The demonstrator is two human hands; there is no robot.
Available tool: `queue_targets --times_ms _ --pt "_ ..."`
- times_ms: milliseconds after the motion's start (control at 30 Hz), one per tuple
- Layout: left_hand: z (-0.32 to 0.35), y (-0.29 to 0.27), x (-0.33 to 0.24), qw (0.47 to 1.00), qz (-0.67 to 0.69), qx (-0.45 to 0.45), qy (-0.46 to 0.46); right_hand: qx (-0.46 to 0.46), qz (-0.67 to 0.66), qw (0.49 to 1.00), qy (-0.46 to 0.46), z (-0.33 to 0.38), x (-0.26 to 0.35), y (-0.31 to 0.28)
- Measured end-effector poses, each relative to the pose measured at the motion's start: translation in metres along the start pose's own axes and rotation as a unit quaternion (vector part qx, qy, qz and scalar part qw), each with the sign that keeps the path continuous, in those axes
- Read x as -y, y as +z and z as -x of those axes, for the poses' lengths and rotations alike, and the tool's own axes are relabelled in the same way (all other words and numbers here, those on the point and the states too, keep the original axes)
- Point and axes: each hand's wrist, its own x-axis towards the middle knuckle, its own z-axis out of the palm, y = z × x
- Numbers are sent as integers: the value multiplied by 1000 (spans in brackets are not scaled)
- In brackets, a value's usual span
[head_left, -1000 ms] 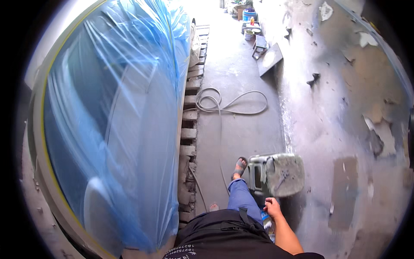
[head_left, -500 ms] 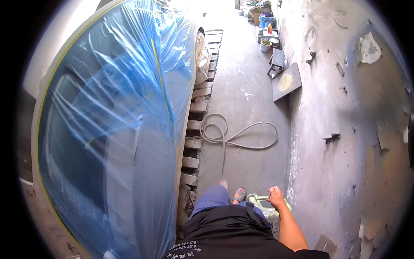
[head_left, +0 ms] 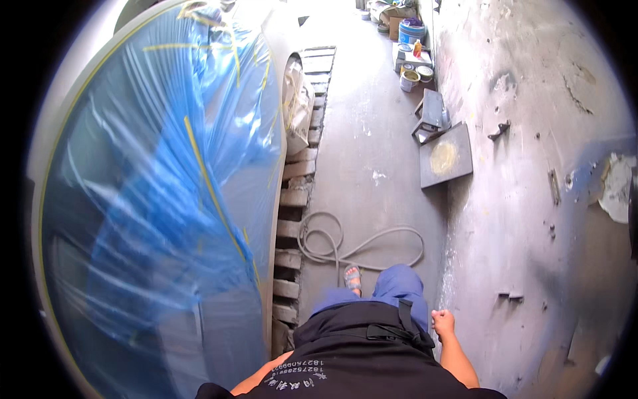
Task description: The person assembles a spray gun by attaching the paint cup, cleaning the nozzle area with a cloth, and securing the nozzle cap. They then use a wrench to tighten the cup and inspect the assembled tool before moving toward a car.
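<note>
My right hand (head_left: 442,324) hangs at my side with its fingers curled into a fist, and nothing shows in it. It is close to the rough grey wall (head_left: 531,199) on my right. Only part of my left forearm (head_left: 262,378) shows at the lower edge; the hand itself is hidden behind my black top. My sandalled foot (head_left: 352,279) and blue trouser leg (head_left: 399,286) step onto the concrete floor just short of a looped grey hose (head_left: 362,243).
A car wrapped in blue plastic film with yellow tape (head_left: 166,199) fills the left side. Wooden slats (head_left: 292,199) run along its base. A grey board (head_left: 445,156) leans on the wall ahead, with paint cans and a blue bucket (head_left: 412,40) further on.
I have walked forward along the passage. The grey-green box that my right hand was next to has dropped out of view, and the hose and board are now nearer.
</note>
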Motion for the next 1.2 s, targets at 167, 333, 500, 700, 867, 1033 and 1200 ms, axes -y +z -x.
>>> queue_targets --times_ms 167,333,500,700,867,1033,1200 --pt "-28 -23 -117 1000 -10 1 8 -7 2 1000 22 -73 70 -1" --pt "-56 -26 -240 1000 3 -11 -14 24 29 997 73 -179 146 7" --pt "-76 -26 -364 998 22 -27 -43 35 55 998 -20 -283 258 -14" --pt "-108 -19 -462 999 23 -12 -21 97 -9 991 -91 -385 485 -62" --pt "-168 -16 -495 999 -24 40 8 160 -39 983 -81 -445 594 -60" --pt "-153 -49 -656 986 37 -125 105 172 -43 984 -9 -519 629 -38" --pt "-179 -120 -800 980 47 -169 91 135 35 990 -33 -553 689 -35"
